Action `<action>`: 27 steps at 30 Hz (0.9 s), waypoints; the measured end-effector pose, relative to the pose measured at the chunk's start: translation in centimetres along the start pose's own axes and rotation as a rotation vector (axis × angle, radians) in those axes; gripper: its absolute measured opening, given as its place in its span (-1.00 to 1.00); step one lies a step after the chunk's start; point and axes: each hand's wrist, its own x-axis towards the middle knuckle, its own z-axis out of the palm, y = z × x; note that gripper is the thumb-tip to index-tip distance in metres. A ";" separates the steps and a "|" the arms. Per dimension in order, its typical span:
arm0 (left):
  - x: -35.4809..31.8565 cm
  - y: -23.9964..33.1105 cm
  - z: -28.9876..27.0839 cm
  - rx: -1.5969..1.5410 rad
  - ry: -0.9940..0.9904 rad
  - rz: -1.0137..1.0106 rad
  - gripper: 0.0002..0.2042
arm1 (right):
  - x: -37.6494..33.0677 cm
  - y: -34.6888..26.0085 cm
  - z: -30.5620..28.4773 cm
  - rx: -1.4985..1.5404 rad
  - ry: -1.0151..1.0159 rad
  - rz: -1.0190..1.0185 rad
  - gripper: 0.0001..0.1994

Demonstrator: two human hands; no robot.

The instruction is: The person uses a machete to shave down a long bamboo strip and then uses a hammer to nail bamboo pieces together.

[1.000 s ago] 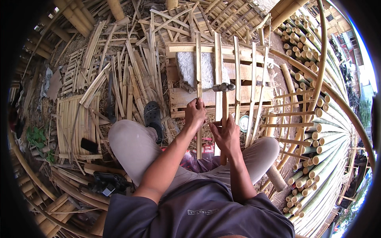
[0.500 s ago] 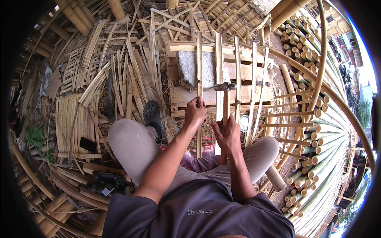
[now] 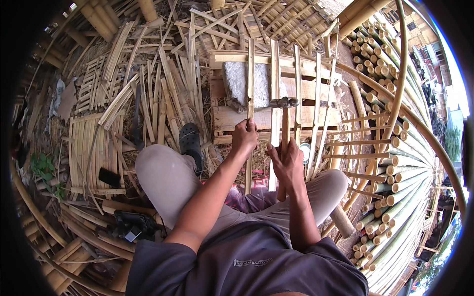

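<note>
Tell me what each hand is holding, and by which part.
Left hand grips a bamboo slat around its lower middle; right hand holds a hammer by its wooden handle.

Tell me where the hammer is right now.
Head view, centre: the hammer is in the right hand, its metal head up over the wooden pallet, beside the grey stone slab.

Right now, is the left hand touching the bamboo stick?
Touching. The head view shows the left hand with its fingers wrapped around the upright bamboo slat, and no gap between them. The right hand grips the hammer beside it.
</note>
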 end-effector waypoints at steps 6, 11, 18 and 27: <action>0.0 0.1 0.2 0.027 0.017 0.012 -0.65 | 0.2 0.9 0.5 0.093 0.028 -0.022 -0.65; 0.3 -0.4 0.4 0.074 0.030 0.034 -0.64 | 0.2 1.1 0.6 0.063 0.013 -0.015 -0.67; 0.3 -0.5 0.2 0.080 0.024 0.039 -0.65 | 0.0 0.7 0.7 0.086 -0.026 0.030 -0.66; 0.9 -1.2 0.2 0.096 0.021 0.052 -0.65 | 6.8 -0.9 -0.9 -0.130 0.099 -0.239 -0.69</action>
